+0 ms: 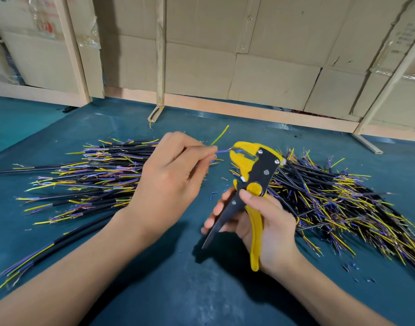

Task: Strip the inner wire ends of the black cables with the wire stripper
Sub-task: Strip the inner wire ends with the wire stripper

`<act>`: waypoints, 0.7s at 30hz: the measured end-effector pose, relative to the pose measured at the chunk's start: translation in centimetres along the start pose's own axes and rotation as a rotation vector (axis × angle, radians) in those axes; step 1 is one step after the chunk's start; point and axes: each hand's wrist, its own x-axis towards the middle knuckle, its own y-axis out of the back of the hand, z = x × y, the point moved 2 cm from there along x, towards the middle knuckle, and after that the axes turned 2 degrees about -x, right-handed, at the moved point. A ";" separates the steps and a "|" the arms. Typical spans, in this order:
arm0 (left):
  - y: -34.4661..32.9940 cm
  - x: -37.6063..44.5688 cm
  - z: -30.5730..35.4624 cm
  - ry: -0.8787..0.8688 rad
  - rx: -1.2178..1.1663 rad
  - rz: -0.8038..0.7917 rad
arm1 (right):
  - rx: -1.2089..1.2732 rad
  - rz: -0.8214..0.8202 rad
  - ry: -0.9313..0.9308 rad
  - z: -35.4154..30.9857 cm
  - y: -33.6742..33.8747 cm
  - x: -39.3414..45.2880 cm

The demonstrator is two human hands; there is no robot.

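My right hand [260,222] grips the yellow and black wire stripper [255,175] by its handles, jaws pointing up and left. My left hand [175,177] pinches a black cable, mostly hidden under the hand. A blue inner wire [223,151] of that cable reaches into the stripper's jaws, and a yellow-green wire [219,136] sticks up beyond my fingers. One heap of black cables [100,170] with yellow, blue and purple ends lies to the left; a second heap [338,198] lies to the right behind the stripper.
The dark teal table mat [178,278] carries small bits of cut insulation [215,191] between my hands and at the right [352,267]. A wooden frame [160,67] and cardboard boxes [272,55] close off the back of the table.
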 end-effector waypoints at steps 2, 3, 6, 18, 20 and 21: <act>-0.1 0.0 -0.2 0.032 0.061 -0.005 | 0.159 -0.017 -0.050 0.1 0.1 0.4; 0.0 0.2 -0.4 0.049 0.106 -0.014 | 0.198 -0.017 -0.065 0.0 0.2 0.5; 0.0 1.3 -0.5 0.136 0.174 -0.035 | 0.197 0.023 -0.099 -0.1 0.5 0.8; -4.4 8.1 -1.5 0.188 -0.010 -0.860 | 0.211 0.113 -0.162 0.0 1.3 1.2; -2.2 6.5 -5.5 0.408 0.257 -0.899 | 0.253 0.133 -0.160 0.0 1.3 1.3; -1.1 5.4 -7.0 0.490 0.420 -0.968 | 0.280 0.135 -0.156 0.0 1.2 1.3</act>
